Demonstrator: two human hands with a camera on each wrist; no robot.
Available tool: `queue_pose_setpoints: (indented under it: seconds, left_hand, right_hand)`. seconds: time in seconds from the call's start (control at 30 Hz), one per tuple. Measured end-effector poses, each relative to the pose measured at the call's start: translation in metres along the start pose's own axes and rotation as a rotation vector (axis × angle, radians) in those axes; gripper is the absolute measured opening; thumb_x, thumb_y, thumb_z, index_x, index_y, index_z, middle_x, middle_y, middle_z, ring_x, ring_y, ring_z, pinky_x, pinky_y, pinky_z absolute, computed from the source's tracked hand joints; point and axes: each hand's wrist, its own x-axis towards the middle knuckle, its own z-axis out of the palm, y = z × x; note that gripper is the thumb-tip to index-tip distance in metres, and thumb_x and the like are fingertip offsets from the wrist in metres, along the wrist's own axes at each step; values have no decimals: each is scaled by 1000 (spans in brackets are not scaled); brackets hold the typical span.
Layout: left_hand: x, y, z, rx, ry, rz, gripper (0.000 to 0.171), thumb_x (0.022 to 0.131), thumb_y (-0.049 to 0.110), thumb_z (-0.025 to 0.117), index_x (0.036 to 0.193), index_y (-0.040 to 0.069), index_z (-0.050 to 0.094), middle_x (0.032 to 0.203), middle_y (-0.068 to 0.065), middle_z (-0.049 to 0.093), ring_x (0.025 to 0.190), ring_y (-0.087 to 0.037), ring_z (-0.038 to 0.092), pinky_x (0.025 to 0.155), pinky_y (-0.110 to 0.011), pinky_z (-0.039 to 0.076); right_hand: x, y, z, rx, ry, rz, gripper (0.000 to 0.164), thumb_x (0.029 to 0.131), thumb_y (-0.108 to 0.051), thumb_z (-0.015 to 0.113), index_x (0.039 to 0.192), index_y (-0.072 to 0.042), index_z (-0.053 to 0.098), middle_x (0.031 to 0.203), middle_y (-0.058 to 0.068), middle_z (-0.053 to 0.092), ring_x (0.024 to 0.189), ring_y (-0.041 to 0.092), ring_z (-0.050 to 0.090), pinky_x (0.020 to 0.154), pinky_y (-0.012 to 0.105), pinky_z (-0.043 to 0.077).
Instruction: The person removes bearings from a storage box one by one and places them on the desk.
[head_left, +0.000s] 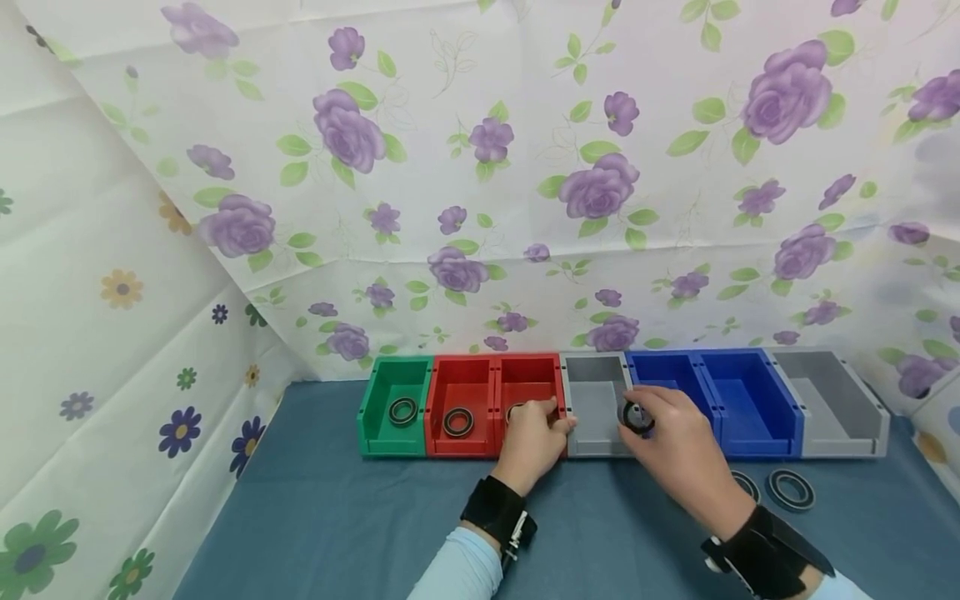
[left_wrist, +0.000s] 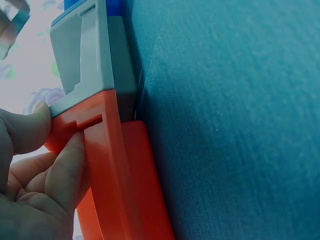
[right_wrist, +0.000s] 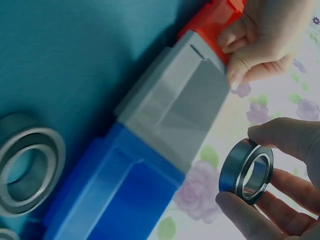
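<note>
My right hand (head_left: pixel 678 446) pinches a ball bearing (right_wrist: pixel 232 167) between thumb and fingers, with its hole tilted. In the head view it overlaps the right side of the left grey bin (head_left: pixel 596 396). My left hand (head_left: pixel 531 442) grips the side wall of the right red bin (left_wrist: pixel 102 165), thumb at the border with the grey bin and fingers inside the red one. A bearing (head_left: pixel 512 412) in that red bin is mostly hidden behind the left hand. Another bearing (head_left: pixel 458 422) lies in the left red bin (head_left: pixel 459 379), and one more (head_left: pixel 402 411) in the green bin (head_left: pixel 397 375).
Two blue bins (head_left: pixel 750 400) and a second grey bin (head_left: pixel 832 400) continue the row to the right. Two bearings lie on the blue cloth in front: one large (head_left: pixel 776 493), one (head_left: pixel 746 483) partly behind the right wrist. A floral sheet (head_left: pixel 480 208) hangs behind the bins.
</note>
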Motion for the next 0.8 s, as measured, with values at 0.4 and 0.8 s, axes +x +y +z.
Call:
queue_pose_setpoints:
  seconds: [0.4, 0.8]
  left_hand:
    - [-2, 3, -1, -6, -5, -7, 50, 85, 32, 67, 125, 5, 57, 95, 0, 64, 71, -4, 53, 53, -20, 44]
    - [-3, 3, -1, 17, -11, -6, 50, 86, 33, 67, 126, 7, 57, 78, 8, 57, 65, -6, 51, 48, -24, 42]
  right_hand:
    - [-37, 9, -1, -32, -137, 68, 47, 65, -24, 83, 107, -12, 66, 109, 7, 60, 103, 27, 53, 77, 43, 48]
    - [-59, 9, 17, -41, -253, 97, 47, 61, -23, 83, 104, -12, 66, 103, 7, 61, 99, 26, 56, 78, 44, 48]
